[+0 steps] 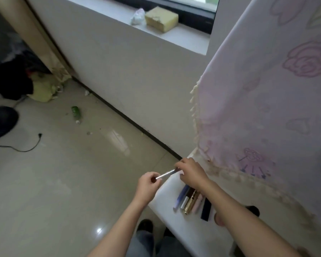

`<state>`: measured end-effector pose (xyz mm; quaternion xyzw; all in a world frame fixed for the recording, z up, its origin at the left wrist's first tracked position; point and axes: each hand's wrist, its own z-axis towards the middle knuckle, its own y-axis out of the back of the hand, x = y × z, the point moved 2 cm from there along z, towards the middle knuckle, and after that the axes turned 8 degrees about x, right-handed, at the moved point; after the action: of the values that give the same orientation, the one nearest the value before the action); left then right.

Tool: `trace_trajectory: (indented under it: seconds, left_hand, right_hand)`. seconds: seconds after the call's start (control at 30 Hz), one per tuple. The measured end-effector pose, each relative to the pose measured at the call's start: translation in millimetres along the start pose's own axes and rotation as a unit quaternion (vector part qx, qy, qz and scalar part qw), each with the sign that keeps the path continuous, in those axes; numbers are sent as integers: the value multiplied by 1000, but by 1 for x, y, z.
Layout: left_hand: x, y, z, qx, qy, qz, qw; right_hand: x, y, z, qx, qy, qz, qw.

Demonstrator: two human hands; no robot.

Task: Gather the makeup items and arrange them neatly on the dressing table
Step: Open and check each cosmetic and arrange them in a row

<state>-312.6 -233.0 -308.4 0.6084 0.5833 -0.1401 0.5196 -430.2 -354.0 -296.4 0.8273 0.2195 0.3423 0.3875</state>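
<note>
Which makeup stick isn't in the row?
The silver stick, held between left hand and right hand; the other sticks lie side by side on the table.

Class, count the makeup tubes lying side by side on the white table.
5: blue tube, white tube, gold tube, pink tube, black tube, side by side, left to right. The right forearm may hide others.

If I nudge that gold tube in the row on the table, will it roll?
The gold tube looks round and glossy, so it may roll and feel slippery. The pink tube close beside it would probably stop it quickly.
</note>
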Motion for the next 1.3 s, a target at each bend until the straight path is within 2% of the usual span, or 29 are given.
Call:
trace_trajectory:
  seconds: [0.1,0.17,0.3,0.5,0.6,0.7,0.8,0.87,0.9,0.97,1.0,1.07,1.17,1.3]
  left_hand:
    - [-19,41,-6,-4,-27,-125,992]
    - [-34,66,-14,-11,-51,-174,983]
    - [-64,109,-33,-6,-111,-244,963]
    - [-101,149,-60,3,-203,-197,959]
    - [-112,159,-69,-30,-234,-303,923]
    - [-121,155,-73,-15,-254,-336,907]
    - [-128,159,-68,-33,-264,-383,884]
    - [-127,171,-63,-41,-278,-363,888]
    - [-125,175,-62,-30,-290,-313,904]
    - [-124,176,-61,-13,-329,-110,938]
    - [-125,173,-62,-21,-353,-1,936]
    - [-127,165,-64,-44,-374,118,919]
    - [-135,159,-64,-87,-372,195,903]
    - [-143,159,-64,-82,-386,180,901]
  right_hand:
    - [10,28,-9,-57,23,125,990]
    - [23,51,-18,-56,48,216,974]
    - [60,93,-45,-44,125,299,945]
    - [109,139,-71,-149,180,421,876]
    - [127,152,-78,-176,199,510,818]
    - [142,147,-81,-158,200,592,764]
    - [150,142,-83,-173,183,590,767]
    - [148,144,-86,-197,164,571,780]
    - [147,146,-88,-205,156,556,790]
    - [145,151,-92,-214,147,524,811]
    - [145,153,-94,-219,145,510,819]
    - [145,159,-97,-232,136,488,831]
    - [144,170,-99,-260,106,451,847]
    - [140,181,-96,-311,83,348,881]
